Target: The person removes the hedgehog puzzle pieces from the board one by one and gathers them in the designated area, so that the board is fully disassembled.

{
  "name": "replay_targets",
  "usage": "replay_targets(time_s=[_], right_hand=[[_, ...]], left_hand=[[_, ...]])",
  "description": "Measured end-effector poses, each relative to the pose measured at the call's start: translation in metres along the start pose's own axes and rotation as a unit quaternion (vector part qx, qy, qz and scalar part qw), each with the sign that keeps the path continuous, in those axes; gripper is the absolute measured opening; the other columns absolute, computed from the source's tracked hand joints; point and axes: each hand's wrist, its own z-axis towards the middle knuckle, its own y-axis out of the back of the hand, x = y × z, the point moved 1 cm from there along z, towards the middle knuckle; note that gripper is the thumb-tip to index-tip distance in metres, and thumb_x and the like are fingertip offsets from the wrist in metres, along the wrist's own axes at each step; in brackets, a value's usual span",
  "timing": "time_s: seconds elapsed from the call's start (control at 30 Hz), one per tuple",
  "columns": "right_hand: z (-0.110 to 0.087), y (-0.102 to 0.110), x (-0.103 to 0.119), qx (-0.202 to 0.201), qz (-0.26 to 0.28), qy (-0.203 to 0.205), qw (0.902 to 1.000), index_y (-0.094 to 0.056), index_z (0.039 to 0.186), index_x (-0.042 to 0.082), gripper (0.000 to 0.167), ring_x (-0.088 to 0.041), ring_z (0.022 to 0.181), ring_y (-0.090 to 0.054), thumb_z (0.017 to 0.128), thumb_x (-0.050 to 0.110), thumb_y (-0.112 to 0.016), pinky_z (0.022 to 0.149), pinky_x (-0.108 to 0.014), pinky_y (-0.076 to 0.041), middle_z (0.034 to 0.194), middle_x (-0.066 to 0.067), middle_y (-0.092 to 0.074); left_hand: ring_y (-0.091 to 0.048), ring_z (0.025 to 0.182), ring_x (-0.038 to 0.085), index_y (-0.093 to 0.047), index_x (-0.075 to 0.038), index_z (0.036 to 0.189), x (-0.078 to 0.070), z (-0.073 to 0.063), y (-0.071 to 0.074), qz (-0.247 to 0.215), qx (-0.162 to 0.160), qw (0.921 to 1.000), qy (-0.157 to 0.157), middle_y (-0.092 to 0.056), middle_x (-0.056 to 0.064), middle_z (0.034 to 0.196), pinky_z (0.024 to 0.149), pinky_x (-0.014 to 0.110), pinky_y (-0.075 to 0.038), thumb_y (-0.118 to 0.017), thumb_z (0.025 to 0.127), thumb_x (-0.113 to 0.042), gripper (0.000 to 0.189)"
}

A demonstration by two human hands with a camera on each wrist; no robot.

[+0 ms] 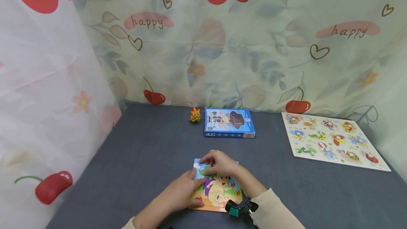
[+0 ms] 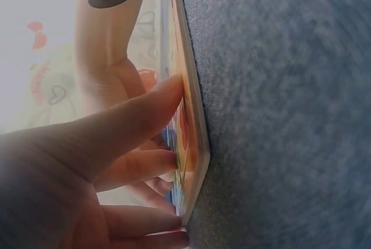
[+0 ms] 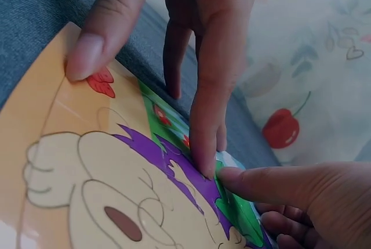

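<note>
Left hand [image 1: 182, 192] spreads wide, thumb and fingers touching the glossy flat puzzle [image 1: 218, 198] at six o'clock on the textured grey tabletop [image 1: 152, 144]. Right hand [image 1: 222, 163] touches its eleven o'clock side; I cannot tell whether it pinches anything. Blue box [image 1: 217, 120], twelve o'clock: contents hidden from me.

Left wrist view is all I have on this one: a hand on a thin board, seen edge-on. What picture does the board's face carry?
Observer: The board shows a cream cartoon character with purple spikes.

Operator: A second hand is behind. Where does its thumb sit?

Observer: In the right wrist view, the right hand's thumb is at a green leaf shape.

Operator: Anything on the table beyond the board?

Observer: Yes, a blue box lies there, seen from the head view.
</note>
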Motion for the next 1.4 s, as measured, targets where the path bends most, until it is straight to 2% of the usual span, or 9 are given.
replay_targets(time_s=[0.2,0.5,0.73,0.97,1.2,1.4], right_hand=[[-0.0007,-0.0033,-0.0005,-0.005,0.014,-0.008,0.9999,-0.069,0.108,0.009,0.028,-0.014,0.083,-0.049,0.08,0.011,-0.072,0.072,-0.023,-0.043,0.093,-0.003,-0.056],[0.0022,-0.0059,-0.0016,-0.015,0.039,-0.022,0.9989,-0.069,0.105,0.007,0.027,-0.014,0.08,-0.046,0.078,0.007,-0.074,0.069,-0.021,-0.04,0.09,-0.003,-0.054],[0.0043,-0.0055,-0.0013,-0.022,0.068,-0.045,0.9964,-0.07,0.102,0.007,0.026,-0.016,0.081,-0.043,0.077,0.004,-0.073,0.071,-0.024,-0.038,0.093,-0.005,-0.053],[0.0033,-0.0001,0.0039,-0.034,0.056,-0.06,0.9961,-0.07,0.098,0.004,0.018,-0.013,0.073,-0.049,0.081,0.0,-0.066,0.065,-0.022,-0.043,0.086,-0.005,-0.064],[-0.0034,0.0017,0.0056,-0.055,0.029,-0.081,0.9948,-0.07,0.092,0.003,0.011,-0.012,0.07,-0.049,0.081,0.002,-0.068,0.062,-0.021,-0.043,0.079,-0.003,-0.06],[-0.0042,-0.0007,0.0018,-0.058,0.019,-0.06,0.9963,-0.068,0.092,0.003,0.012,-0.012,0.069,-0.048,0.081,0.002,-0.069,0.061,-0.019,-0.041,0.08,-0.004,-0.057]], left_hand=[[-0.043,0.128,0.038,-0.059,-0.017,0.127,-0.0002,-0.0002,-0.0022,0.01,-0.006,0.9999,-0.003,-0.042,0.026,0.14,0.095,0.051,-0.046,-0.071,0.076,-0.046,0.06],[-0.042,0.128,0.04,-0.059,-0.017,0.128,0.0003,-0.0021,-0.0034,-0.003,-0.008,1.0,-0.005,-0.04,0.027,0.141,0.091,0.053,-0.047,-0.071,0.077,-0.045,0.059],[-0.038,0.132,0.04,-0.054,-0.022,0.132,0.001,-0.0012,-0.0046,-0.006,0.012,0.9999,-0.009,-0.038,0.027,0.143,0.093,0.052,-0.046,-0.068,0.08,-0.044,0.058],[-0.037,0.132,0.04,-0.054,-0.023,0.132,0.001,-0.0003,-0.0053,-0.007,0.009,0.9998,-0.013,-0.037,0.027,0.143,0.094,0.052,-0.046,-0.068,0.081,-0.044,0.057],[-0.036,0.133,0.039,-0.054,-0.023,0.132,-0.0006,-0.0004,-0.0043,-0.011,0.02,0.9997,-0.001,-0.038,0.025,0.144,0.095,0.053,-0.044,-0.067,0.081,-0.045,0.057],[-0.036,0.133,0.04,-0.054,-0.023,0.133,-0.0014,-0.0011,-0.0021,-0.017,0.025,0.9995,0.003,-0.037,0.025,0.144,0.095,0.053,-0.044,-0.067,0.082,-0.044,0.057]])
